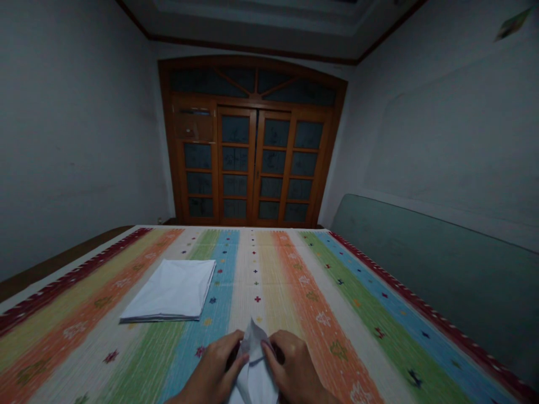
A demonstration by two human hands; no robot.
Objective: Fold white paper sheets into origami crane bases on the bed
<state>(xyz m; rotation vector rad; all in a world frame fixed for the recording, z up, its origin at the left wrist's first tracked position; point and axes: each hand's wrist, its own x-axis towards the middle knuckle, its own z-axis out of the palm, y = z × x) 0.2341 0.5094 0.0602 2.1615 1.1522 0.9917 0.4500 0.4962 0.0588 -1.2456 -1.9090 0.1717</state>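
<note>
White folded sheet (254, 365) stands pinched between your left hand (213, 367) and right hand (292, 367), fingers (272, 342) closed on both its sides, just above the striped woven cover (252, 269).

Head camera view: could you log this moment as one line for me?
left hand | right hand | both holding folded white sheet | white stack on striped cover

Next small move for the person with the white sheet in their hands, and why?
Probably lay the white sheet down on the striped cover and smooth it flat. The left hand and right hand pinch it into a crumpled peak, whereas the folded white stack nearby lies neat and flat.
</note>
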